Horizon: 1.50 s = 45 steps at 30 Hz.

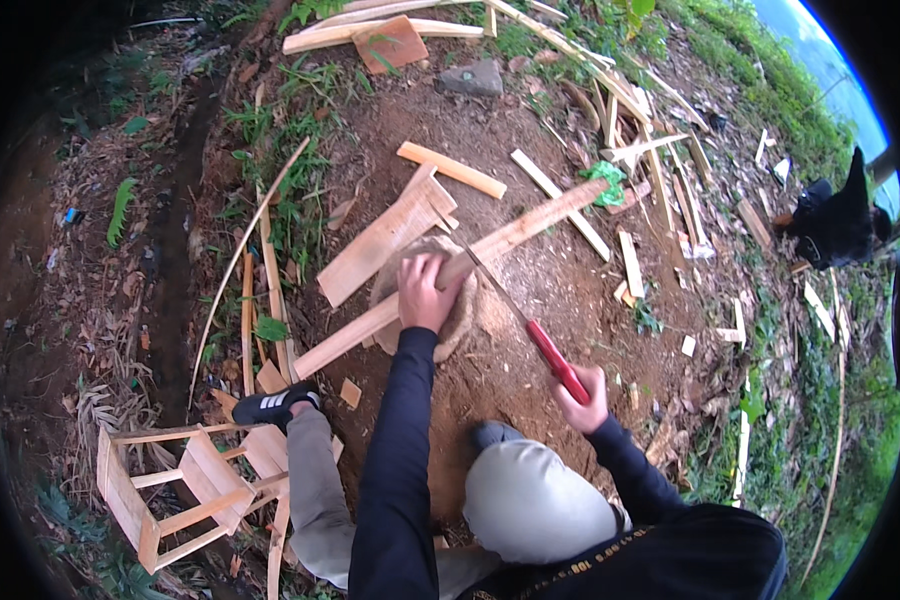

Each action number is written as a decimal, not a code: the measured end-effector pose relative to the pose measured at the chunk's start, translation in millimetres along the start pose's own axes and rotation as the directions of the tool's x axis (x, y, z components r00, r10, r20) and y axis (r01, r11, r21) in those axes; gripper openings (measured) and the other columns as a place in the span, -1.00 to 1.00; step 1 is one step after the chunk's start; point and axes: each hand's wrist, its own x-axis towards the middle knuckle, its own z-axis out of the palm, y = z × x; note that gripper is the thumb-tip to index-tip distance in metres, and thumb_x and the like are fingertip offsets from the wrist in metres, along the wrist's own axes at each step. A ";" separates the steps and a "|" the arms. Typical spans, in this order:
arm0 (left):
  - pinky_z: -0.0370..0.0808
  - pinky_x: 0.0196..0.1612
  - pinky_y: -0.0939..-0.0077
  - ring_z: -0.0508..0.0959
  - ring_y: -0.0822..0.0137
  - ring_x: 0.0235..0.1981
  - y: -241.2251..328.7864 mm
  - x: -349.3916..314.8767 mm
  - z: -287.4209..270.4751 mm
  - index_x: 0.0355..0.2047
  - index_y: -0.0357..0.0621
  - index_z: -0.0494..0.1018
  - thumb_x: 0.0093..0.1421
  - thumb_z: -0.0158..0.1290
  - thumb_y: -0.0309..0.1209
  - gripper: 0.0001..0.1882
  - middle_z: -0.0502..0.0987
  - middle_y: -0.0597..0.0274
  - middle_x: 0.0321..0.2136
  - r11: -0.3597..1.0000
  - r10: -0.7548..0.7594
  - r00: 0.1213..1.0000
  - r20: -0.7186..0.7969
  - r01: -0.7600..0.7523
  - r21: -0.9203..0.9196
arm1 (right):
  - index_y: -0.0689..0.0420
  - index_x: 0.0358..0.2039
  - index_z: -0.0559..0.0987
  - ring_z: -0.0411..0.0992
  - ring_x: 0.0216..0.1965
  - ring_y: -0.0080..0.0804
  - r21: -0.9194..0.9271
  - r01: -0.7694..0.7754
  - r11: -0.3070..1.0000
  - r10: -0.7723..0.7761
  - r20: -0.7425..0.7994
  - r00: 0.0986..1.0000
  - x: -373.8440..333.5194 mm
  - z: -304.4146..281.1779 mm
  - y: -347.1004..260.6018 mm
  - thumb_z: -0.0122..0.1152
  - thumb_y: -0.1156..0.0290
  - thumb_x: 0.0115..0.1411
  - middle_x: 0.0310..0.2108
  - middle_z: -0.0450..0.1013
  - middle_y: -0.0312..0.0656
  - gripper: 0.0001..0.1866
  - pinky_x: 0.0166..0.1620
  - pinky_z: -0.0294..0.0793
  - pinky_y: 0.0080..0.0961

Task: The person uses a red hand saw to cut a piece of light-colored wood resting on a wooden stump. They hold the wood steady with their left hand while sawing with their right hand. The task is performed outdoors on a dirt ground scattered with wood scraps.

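Note:
A long wooden plank (535,217) lies slantwise across a round stump (457,328). My left hand (428,292) is closed over the plank where it rests on the stump, holding it down. In my right hand (584,402) is a hand saw (555,362), gripped by its red handle. The saw's narrow blade crosses the plank just right of my left hand, its tip pointing away to the upper left. Whether the teeth have cut into the wood is too small to tell. Beyond my left hand, a wide board (378,243) lies near the stump.
A small wooden frame with slats (205,475) stands at lower left, beside my shoe (275,405). Loose strips (560,205) and an orange-toned piece (452,170) lie ahead. A grey stone (472,78) is farther off. Someone in dark clothing (840,220) is at far right.

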 end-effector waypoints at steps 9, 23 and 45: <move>0.42 -0.04 0.15 0.46 0.02 -0.15 -2.1 4.2 3.2 -0.22 -0.16 0.57 0.03 0.32 -0.16 -0.61 0.52 0.15 -0.25 1.000 0.000 1.000 -0.015 0.000 -0.012 | 0.24 -0.56 0.49 0.33 -0.75 -0.32 -0.173 0.166 0.971 -0.163 0.032 0.986 46.3 22.4 10.3 0.23 0.41 0.07 -0.76 0.28 -0.08 -0.82 -0.57 0.29 -0.38; 0.44 -0.01 0.15 0.47 0.00 -0.15 5.3 7.6 -4.1 -0.23 -0.19 0.59 0.01 0.36 -0.20 -0.60 0.53 0.12 -0.23 1.000 -0.026 1.000 -0.003 0.026 0.012 | 0.22 -0.58 0.52 0.32 -0.76 -0.42 -0.038 0.112 0.993 -0.108 0.093 0.990 12.8 -4.4 14.0 0.20 0.48 0.02 -0.80 0.24 -0.16 -0.89 -0.56 0.33 -0.46; 0.42 -0.01 0.16 0.46 0.04 -0.13 4.6 6.2 1.6 -0.23 -0.17 0.58 -0.02 0.36 -0.20 -0.59 0.52 0.15 -0.23 1.000 -0.003 1.000 0.022 0.004 -0.022 | 0.25 -0.61 0.44 0.29 -0.77 -0.35 0.004 0.135 0.991 -0.135 0.054 0.989 64.7 32.0 20.5 0.18 0.43 0.07 -0.79 0.22 -0.10 -0.79 -0.59 0.27 -0.35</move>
